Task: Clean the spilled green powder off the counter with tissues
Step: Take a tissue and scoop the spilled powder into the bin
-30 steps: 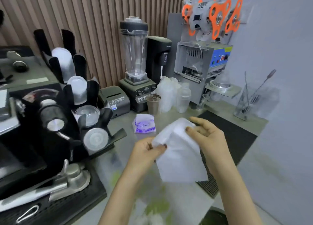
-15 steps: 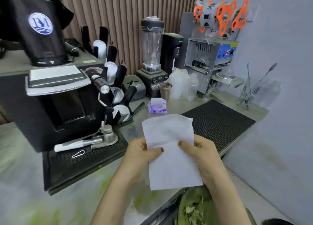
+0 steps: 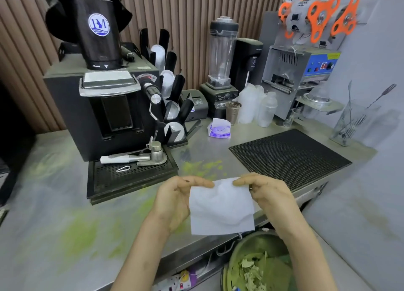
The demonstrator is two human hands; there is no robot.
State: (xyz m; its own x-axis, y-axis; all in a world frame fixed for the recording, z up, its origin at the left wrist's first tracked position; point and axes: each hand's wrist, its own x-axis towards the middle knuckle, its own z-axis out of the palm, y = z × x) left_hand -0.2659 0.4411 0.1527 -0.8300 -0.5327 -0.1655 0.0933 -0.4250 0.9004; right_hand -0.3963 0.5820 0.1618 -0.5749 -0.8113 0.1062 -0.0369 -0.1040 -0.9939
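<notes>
A white tissue (image 3: 220,205) is hanging in the air in front of the person, just above the near edge of the steel tabletop (image 3: 54,236). It is showing its flat face to the camera, its long axis running roughly up and down, top edge pulled level between the 2 hands. The left hand (image 3: 177,200) is pinching the upper left corner between thumb and fingers; the right hand (image 3: 265,191) is pinching the upper right corner the same way. The tissue's left edge is tucked behind the left palm, and its lower edge is hanging free over the tabletop lip.

Green powder (image 3: 201,167) is lying in a patch just beyond the hands, and paler smears (image 3: 80,236) are spreading over the near left tabletop, blurred and hard to outline. A green bin (image 3: 258,266) holding crumpled green-stained scraps is sitting below the edge, cut off by the frame bottom.

A black ribbed bar mat (image 3: 288,157) is lying to the right. A black coffee machine (image 3: 109,107) is standing to the left, carrying a dark hopper with a round blue "BM" logo (image 3: 98,24). Further back, a purple-printed tissue packet (image 3: 219,128) is resting flat, its script unreadable. Behind it a blender (image 3: 222,65) is showing partial lettering, "DRIMA", on its base. An orange-wheeled cup sealer (image 3: 306,61) is occupying the far right corner.
</notes>
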